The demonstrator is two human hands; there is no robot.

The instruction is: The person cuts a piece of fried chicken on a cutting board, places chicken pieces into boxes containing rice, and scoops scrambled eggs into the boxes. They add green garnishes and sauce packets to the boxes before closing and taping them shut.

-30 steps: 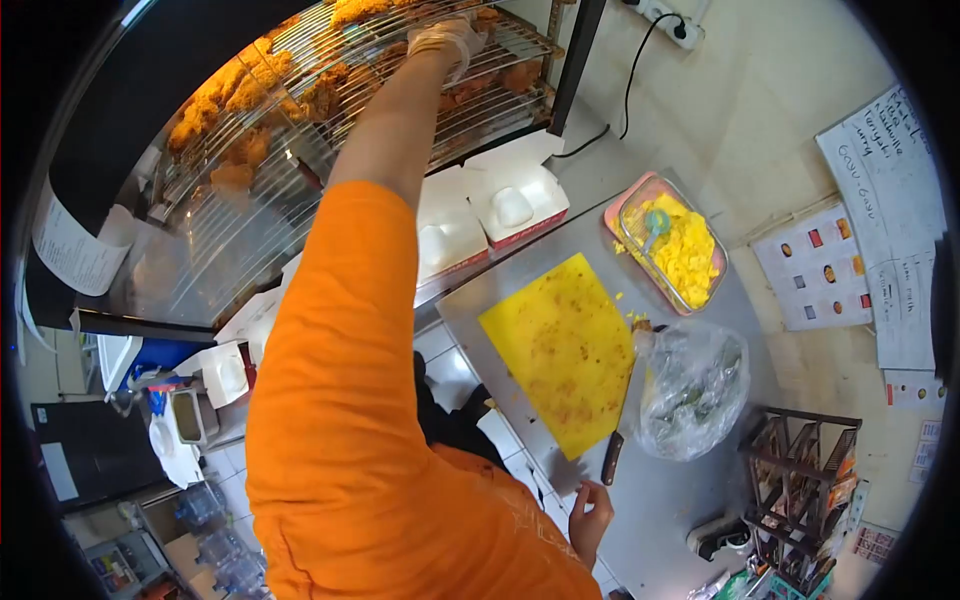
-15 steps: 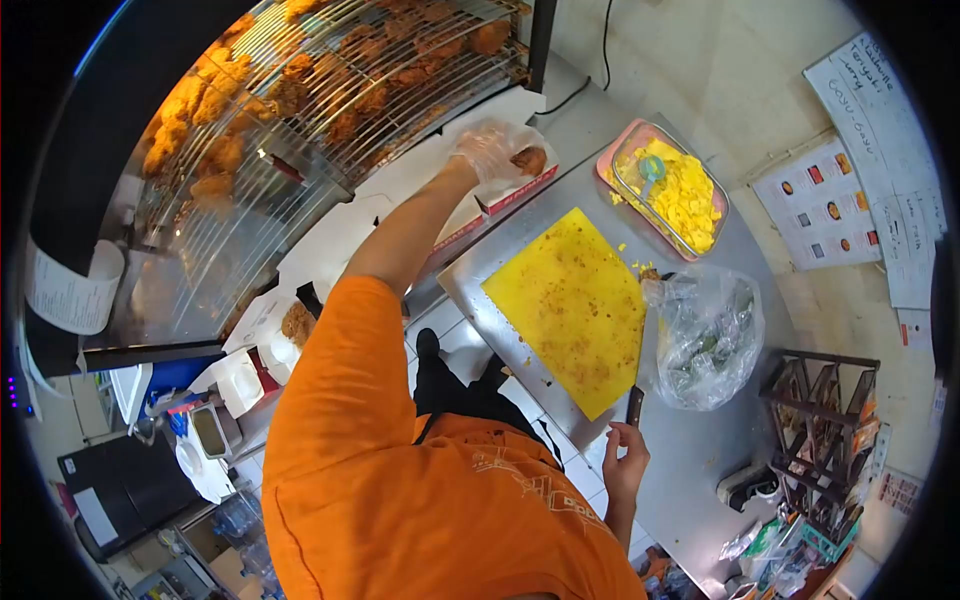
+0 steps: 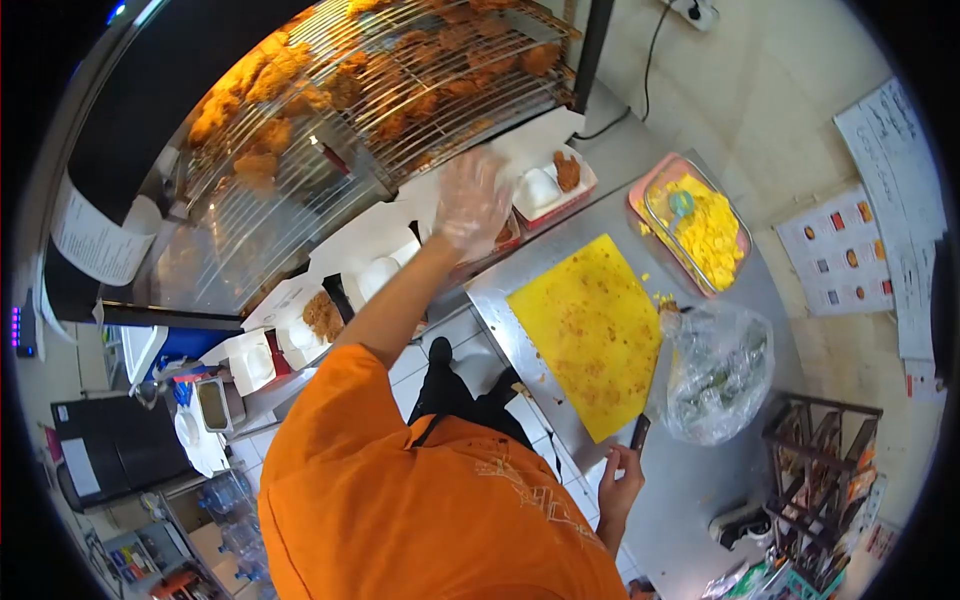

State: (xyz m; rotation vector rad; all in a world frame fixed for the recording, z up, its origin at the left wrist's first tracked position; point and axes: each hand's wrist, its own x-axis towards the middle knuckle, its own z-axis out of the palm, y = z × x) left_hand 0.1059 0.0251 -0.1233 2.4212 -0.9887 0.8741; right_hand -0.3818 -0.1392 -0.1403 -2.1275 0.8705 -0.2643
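My left hand (image 3: 474, 205), in a clear plastic glove, is over the row of open takeaway boxes; blurred by motion, it appears open and empty. Right of it, an open white box (image 3: 563, 203) with red sides holds a white rounded lump (image 3: 537, 188) and a piece of fried chicken (image 3: 567, 171). Under the glove, another box is partly hidden. My bare right hand (image 3: 620, 484) rests at the counter's edge, fingers loosely bent and holding nothing visible. Close to its fingertips is the dark handle of a knife (image 3: 640, 432), beside a crumb-strewn yellow cutting board (image 3: 588, 335).
A heated cabinet (image 3: 380, 90) with fried chicken on racks stands behind the boxes. On the steel counter are a container of yellow food (image 3: 705, 235), a clear bag of greens (image 3: 718, 375) and a dark rack (image 3: 820, 465). More filled boxes (image 3: 305, 325) extend leftward.
My left hand has moved from the right-hand box toward the left, leaving the chicken piece visible in that box. My right hand has stayed near the knife handle. The view has shifted slightly.
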